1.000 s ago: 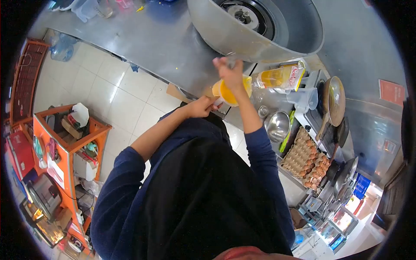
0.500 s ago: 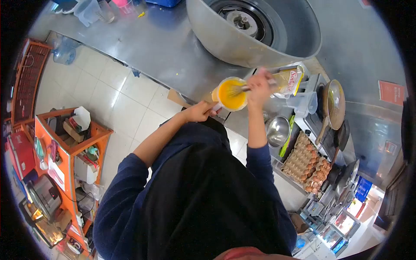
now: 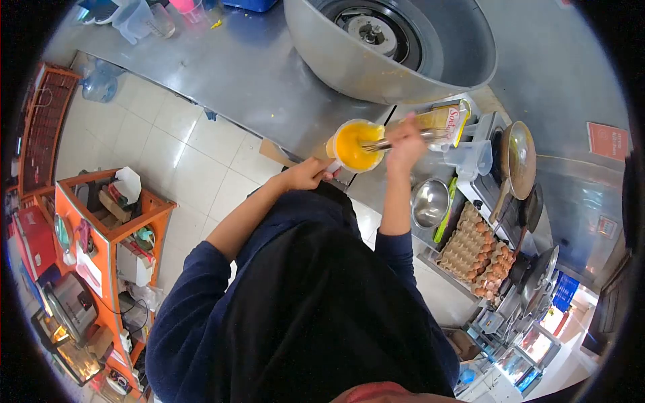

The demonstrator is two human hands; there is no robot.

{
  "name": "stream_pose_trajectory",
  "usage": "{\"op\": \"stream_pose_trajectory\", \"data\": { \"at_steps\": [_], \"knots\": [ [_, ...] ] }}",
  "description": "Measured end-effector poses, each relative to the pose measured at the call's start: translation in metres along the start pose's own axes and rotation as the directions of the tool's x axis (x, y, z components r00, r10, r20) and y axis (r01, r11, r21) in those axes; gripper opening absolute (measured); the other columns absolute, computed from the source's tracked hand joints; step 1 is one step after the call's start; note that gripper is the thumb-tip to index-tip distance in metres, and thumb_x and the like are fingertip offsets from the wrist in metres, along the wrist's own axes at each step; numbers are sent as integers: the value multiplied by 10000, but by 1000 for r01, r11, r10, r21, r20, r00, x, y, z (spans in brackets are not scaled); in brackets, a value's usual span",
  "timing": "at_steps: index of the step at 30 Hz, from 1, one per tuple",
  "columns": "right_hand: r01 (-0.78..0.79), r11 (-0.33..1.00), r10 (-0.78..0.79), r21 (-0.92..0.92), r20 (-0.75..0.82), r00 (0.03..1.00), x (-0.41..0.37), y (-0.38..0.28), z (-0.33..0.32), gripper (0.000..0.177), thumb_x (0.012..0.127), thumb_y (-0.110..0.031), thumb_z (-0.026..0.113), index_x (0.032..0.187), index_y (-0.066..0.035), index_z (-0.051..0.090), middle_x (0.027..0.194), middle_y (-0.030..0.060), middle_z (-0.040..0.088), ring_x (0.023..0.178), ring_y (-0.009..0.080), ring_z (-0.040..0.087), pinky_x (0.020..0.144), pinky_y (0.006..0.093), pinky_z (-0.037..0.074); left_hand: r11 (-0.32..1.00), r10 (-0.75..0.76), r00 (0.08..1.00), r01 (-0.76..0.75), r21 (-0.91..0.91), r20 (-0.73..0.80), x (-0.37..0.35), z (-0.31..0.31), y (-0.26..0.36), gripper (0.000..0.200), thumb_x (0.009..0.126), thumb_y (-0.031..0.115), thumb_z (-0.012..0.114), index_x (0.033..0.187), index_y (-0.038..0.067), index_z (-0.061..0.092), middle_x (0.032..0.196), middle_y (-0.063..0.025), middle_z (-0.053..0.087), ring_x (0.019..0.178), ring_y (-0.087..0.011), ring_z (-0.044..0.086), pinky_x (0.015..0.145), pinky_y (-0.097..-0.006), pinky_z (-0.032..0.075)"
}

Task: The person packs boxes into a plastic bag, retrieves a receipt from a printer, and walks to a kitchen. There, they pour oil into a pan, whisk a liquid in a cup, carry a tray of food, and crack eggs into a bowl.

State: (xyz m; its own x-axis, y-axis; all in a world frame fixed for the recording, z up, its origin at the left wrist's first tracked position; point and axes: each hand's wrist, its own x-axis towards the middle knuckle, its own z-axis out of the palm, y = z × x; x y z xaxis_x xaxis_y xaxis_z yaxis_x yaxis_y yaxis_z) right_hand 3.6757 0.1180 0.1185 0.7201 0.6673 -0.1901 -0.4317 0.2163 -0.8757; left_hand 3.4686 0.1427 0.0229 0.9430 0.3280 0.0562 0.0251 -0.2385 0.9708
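A plastic measuring jug (image 3: 331, 147) holds bright yellow beaten egg (image 3: 351, 144), its surface a little frothy. My left hand (image 3: 308, 174) is closed around the jug's handle at the lower left. In my right hand (image 3: 406, 144), closed and slightly blurred, is the handle of a metal whisk (image 3: 380, 144), with its wires down in the yellow liquid. Just beyond the right hand lies a yellow and white oil pouch (image 3: 451, 125). Below it a steel bowl (image 3: 431, 204) sits beside a bright green object (image 3: 445, 218).
A large metal drum-like machine (image 3: 376, 64) stands on the steel counter (image 3: 228, 74). To the right are a clear jug (image 3: 472, 159), a frying pan (image 3: 519, 161) on a stove and egg trays (image 3: 463, 245). An orange shelf unit (image 3: 101, 235) stands on the floor at left.
My right hand has shifted slightly down and right, and the whisk has swung to a flatter angle in the yellow liquid. My left hand keeps its grip on the jug.
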Motion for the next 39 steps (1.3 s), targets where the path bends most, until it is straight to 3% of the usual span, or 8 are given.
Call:
{"op": "stream_pose_trajectory", "data": {
  "at_steps": [4, 16, 20, 22, 27, 31, 36, 39],
  "knots": [
    [232, 958, -178, 166, -286, 941, -5, 5, 2, 275, 842, -116, 640, 699, -108, 404, 494, -51, 305, 382, 64, 273, 387, 238, 224, 998, -26, 997, 29, 50, -75, -3, 6, -4, 312, 840, 37, 484, 1151, 19, 463, 856, -166, 591, 810, -356, 571, 769, -390, 435],
    [26, 999, -26, -31, -31, 999, 1, 5, -1, 331, 886, -210, 605, 646, -128, 394, 525, -61, 320, 428, 55, 307, 398, 235, 226, 999, -32, 999, 32, 30, -14, 3, 1, -9, 384, 832, -10, 444, 1214, 32, 445, 859, -186, 617, 799, -354, 612, 724, -370, 462],
    [365, 928, -323, 70, -334, 885, -9, 12, 3, 305, 850, -158, 652, 675, -115, 406, 494, -38, 369, 395, 56, 326, 386, 231, 237, 996, -86, 994, 84, 24, 71, 2, -1, -10, 281, 841, -19, 419, 1116, 22, 464, 823, -163, 598, 753, -284, 601, 719, -348, 458],
    [90, 996, -90, 11, -27, 996, 3, 35, -9, 318, 846, -172, 658, 662, -117, 405, 515, -39, 380, 404, 55, 335, 384, 234, 236, 996, -71, 992, 65, 56, 103, 6, 0, -13, 277, 839, -29, 410, 1107, 21, 464, 819, -148, 590, 741, -254, 590, 726, -347, 458],
    [175, 960, -107, 217, -294, 950, -2, -25, 6, 216, 853, -161, 626, 729, -91, 464, 520, -29, 409, 398, 71, 346, 378, 236, 273, 996, -70, 998, 70, -48, -2, 1, 8, -16, 216, 853, -2, 449, 1064, 12, 492, 783, -120, 578, 725, -227, 578, 712, -335, 461],
    [-28, 884, -131, -467, -305, 943, 9, 48, -22, 337, 819, -338, 680, 867, -44, 523, 632, 38, 506, 579, 124, 499, 547, 287, 426, 994, -86, 996, 85, -74, 0, 5, 6, 5, 129, 903, 86, 465, 979, -1, 522, 722, -65, 551, 684, -159, 526, 685, -296, 446],
    [135, 912, -195, -386, -119, 974, -38, -19, -27, 402, 799, -323, 687, 1013, -39, 501, 781, 77, 539, 692, 185, 529, 666, 322, 444, 961, -135, 990, 121, -249, -37, -1, 26, 12, 170, 925, 128, 447, 965, -20, 520, 853, -98, 563, 816, -192, 543, 811, -324, 434],
    [431, 739, -568, -518, -135, 812, -55, -55, -61, 344, 837, -241, 644, 1108, -74, 511, 994, 45, 534, 965, 131, 505, 878, 280, 385, 978, -184, 948, 150, -144, -261, -6, 43, 15, 221, 945, 165, 435, 1016, -24, 526, 1014, -159, 545, 1024, -265, 507, 925, -371, 370]
  ]
}}
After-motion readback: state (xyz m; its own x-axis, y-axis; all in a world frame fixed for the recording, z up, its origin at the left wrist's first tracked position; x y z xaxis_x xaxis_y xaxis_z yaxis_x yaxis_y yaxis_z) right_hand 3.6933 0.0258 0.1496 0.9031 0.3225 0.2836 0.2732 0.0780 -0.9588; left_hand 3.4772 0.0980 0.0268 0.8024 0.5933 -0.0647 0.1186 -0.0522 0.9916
